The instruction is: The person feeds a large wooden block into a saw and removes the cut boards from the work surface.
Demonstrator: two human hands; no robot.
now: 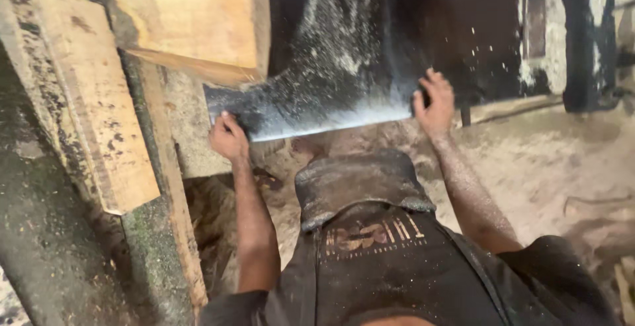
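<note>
Gripping the dusty dark metal sheet (331,68) at mid-frame, the left hand (228,137) curls its fingers around the lower-left corner and the right hand (435,104) clasps the right edge, the sheet raised off the sawdust-strewn floor (542,167) beside the wooden plank (198,21) at upper left, not yet set down.

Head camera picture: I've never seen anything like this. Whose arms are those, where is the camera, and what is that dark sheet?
The camera sits on a person's head and looks down, so you see their own dark shirt and both bare arms reaching forward. The left hand grips the lower left corner of a dark flat sheet, and the right hand grips its right edge. The sheet is dusted with pale powder, likely sawdust. Wooden planks stand at upper left, one partly covering the sheet's corner. More dust covers the floor.
</note>
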